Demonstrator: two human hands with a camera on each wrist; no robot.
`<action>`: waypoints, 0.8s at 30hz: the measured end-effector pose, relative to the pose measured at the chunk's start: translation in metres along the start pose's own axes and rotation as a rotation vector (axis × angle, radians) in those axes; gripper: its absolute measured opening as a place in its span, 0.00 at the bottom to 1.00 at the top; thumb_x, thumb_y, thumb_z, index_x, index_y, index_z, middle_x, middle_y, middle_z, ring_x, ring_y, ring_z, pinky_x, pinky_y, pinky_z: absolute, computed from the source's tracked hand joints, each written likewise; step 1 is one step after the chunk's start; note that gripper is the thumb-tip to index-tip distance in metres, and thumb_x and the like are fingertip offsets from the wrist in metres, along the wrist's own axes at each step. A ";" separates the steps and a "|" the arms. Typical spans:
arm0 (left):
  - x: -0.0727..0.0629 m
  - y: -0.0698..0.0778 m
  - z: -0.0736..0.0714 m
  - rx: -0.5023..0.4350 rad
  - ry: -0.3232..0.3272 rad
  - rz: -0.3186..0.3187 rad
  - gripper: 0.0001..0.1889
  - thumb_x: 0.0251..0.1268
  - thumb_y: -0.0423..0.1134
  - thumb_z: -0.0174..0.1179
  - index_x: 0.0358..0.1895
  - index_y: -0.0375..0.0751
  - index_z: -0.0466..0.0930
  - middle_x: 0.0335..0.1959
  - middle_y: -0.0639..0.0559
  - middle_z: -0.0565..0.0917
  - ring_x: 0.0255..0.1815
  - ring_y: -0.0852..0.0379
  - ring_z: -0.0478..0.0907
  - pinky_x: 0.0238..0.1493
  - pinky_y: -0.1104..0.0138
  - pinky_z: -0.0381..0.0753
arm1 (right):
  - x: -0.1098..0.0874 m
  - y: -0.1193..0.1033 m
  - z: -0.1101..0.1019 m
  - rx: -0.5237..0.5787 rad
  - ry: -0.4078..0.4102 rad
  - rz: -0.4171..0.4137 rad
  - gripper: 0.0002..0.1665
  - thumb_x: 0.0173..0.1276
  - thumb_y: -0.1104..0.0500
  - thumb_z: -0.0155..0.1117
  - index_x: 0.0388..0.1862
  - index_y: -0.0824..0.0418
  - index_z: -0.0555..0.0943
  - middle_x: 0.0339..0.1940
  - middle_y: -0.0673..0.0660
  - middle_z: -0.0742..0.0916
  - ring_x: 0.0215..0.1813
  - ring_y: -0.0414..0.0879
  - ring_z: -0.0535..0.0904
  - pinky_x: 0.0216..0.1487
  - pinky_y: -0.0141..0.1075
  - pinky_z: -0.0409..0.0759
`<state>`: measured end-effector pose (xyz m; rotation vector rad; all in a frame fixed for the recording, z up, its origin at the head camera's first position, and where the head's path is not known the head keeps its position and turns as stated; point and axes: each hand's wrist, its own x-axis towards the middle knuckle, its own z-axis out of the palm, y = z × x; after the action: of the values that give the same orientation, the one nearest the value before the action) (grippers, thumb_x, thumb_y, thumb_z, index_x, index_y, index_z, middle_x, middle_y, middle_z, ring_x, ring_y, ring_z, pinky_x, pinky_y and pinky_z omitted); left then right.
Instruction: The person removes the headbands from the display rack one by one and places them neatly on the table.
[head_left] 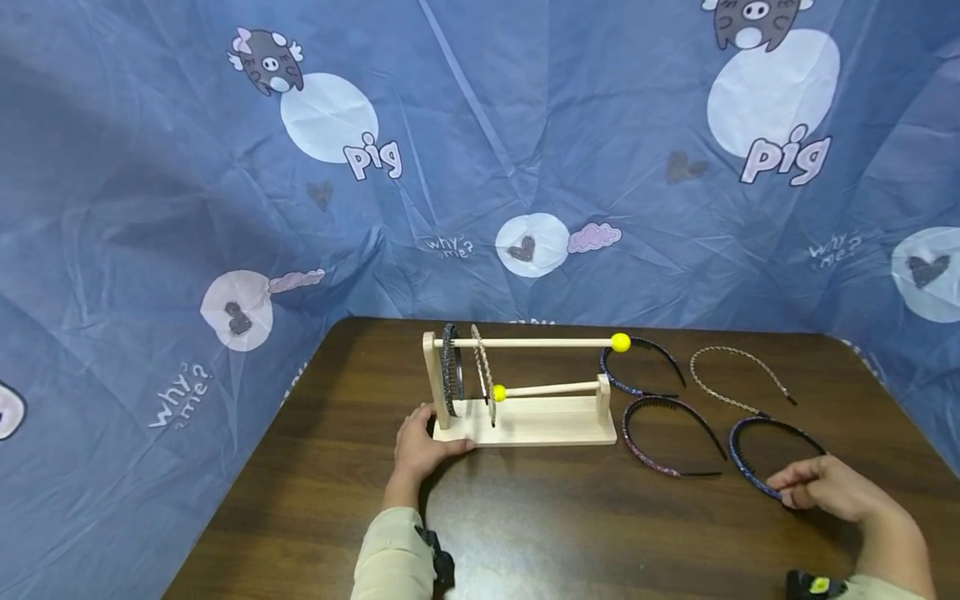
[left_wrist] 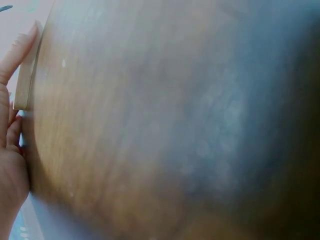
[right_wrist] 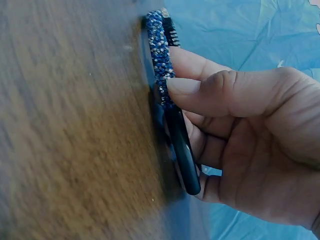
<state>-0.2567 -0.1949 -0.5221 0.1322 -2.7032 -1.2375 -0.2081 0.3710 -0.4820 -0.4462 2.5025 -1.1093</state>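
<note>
Stand, head view: your left hand point(head_left: 422, 446) grips the left end of the wooden stand point(head_left: 536, 423), probably to steady it.
Headband, head view: your right hand point(head_left: 836, 487) pinches the blue headband point(head_left: 738, 458); the red headband point(head_left: 636, 452) lies left of this grip.
Stand edge, left wrist view: thumb extended; full grip not visible.
Pinch, right wrist view: closed at one end, perhaps keeping the curve free.

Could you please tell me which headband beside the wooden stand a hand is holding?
The blue glittery headband at front right: the right hand pinches it, while the far blue, gold and reddish ones lie untouched.
</note>
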 end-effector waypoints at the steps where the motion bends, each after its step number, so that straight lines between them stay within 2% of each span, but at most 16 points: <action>1: 0.000 0.000 0.000 0.000 -0.001 -0.001 0.42 0.28 0.50 0.79 0.55 0.40 0.75 0.61 0.39 0.71 0.66 0.38 0.58 0.67 0.49 0.49 | 0.001 0.000 0.000 -0.002 0.003 -0.002 0.14 0.58 0.67 0.63 0.40 0.79 0.78 0.33 0.56 0.86 0.36 0.32 0.75 0.35 0.28 0.74; 6: 0.000 0.000 0.001 -0.002 -0.010 -0.011 0.43 0.29 0.51 0.78 0.56 0.41 0.74 0.62 0.39 0.69 0.66 0.38 0.57 0.67 0.48 0.49 | 0.005 -0.001 0.000 0.000 0.032 0.032 0.15 0.58 0.66 0.64 0.40 0.78 0.79 0.34 0.57 0.86 0.36 0.32 0.75 0.35 0.29 0.74; 12: 0.001 0.000 0.001 0.007 -0.007 -0.014 0.43 0.29 0.51 0.78 0.57 0.41 0.74 0.63 0.39 0.69 0.67 0.38 0.56 0.67 0.48 0.49 | 0.005 0.003 0.000 -0.038 0.059 -0.002 0.14 0.58 0.65 0.65 0.39 0.76 0.80 0.33 0.52 0.86 0.36 0.31 0.74 0.34 0.28 0.73; 17: 0.001 0.000 0.000 0.005 -0.006 0.001 0.42 0.29 0.51 0.78 0.56 0.40 0.74 0.62 0.38 0.70 0.66 0.38 0.57 0.67 0.49 0.49 | 0.002 0.003 0.002 -0.005 0.091 0.042 0.18 0.60 0.62 0.64 0.44 0.76 0.79 0.36 0.53 0.86 0.37 0.32 0.74 0.35 0.29 0.74; 21: 0.000 0.001 -0.001 0.006 -0.004 0.007 0.42 0.29 0.50 0.78 0.55 0.39 0.74 0.62 0.37 0.70 0.66 0.38 0.58 0.67 0.49 0.49 | 0.002 -0.007 0.010 0.114 0.189 0.098 0.25 0.63 0.60 0.63 0.51 0.79 0.74 0.40 0.58 0.85 0.37 0.33 0.76 0.35 0.31 0.78; 24: -0.001 0.002 -0.002 0.006 -0.007 0.003 0.42 0.29 0.50 0.78 0.55 0.39 0.74 0.61 0.37 0.70 0.66 0.37 0.58 0.67 0.48 0.50 | 0.003 -0.018 0.016 0.129 0.287 0.113 0.27 0.64 0.57 0.64 0.54 0.77 0.73 0.43 0.61 0.83 0.38 0.32 0.76 0.35 0.31 0.78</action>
<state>-0.2558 -0.1950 -0.5192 0.1242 -2.7118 -1.2317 -0.2012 0.3479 -0.4796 -0.1137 2.6366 -1.3615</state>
